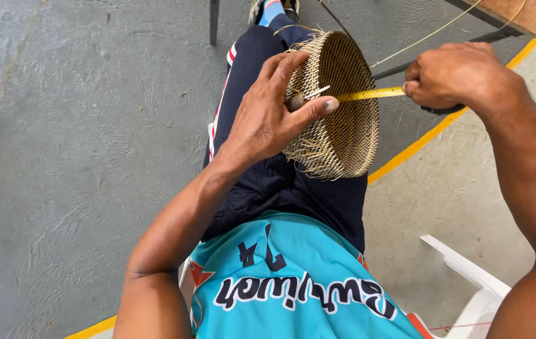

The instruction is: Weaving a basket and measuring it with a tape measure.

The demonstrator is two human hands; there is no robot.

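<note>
1. The woven basket (343,110) lies on its side on the person's knee, over dark trousers (280,182), its open mouth turned to the right.
2. The left hand (268,110) spreads over the basket's side, thumb and forefinger pinching the metal end of a yellow measuring tape (371,95) against the rim.
3. The right hand (453,75) is closed in a fist on the tape's dark case, stretching the tape across the opening.
4. A yellow floor line (418,145) runs behind; a white plastic chair (468,276) shows lower right; loose reed strands (431,31) trail above.
</note>
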